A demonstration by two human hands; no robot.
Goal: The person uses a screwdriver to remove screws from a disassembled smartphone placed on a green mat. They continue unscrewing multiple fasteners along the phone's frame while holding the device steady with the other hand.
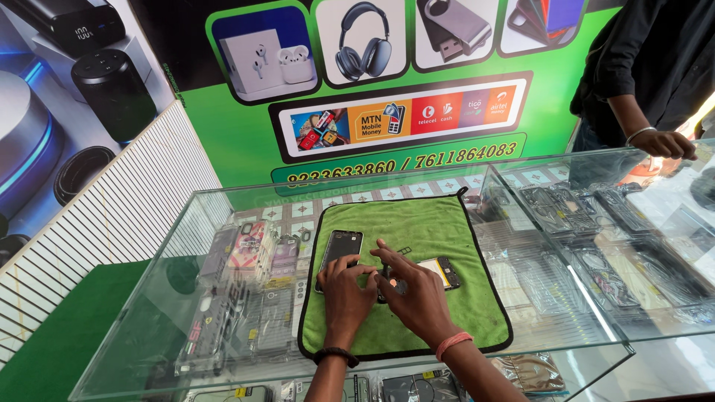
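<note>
Opened phone (439, 272) on green cloth (417, 223), partly under right hand (412, 286).

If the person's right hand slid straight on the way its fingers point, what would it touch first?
Probably the dark phone back cover: the right hand points up and left across the green cloth, and that cover lies just past its fingertips, beside the left hand.

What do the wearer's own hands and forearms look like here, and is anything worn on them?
Both forearms are bare, with no sleeves in view. The left hand has a dark beaded band around its wrist. The right hand has a thin pinkish-orange band around its wrist. No gloves, rings or watch can be made out on either hand.
</note>
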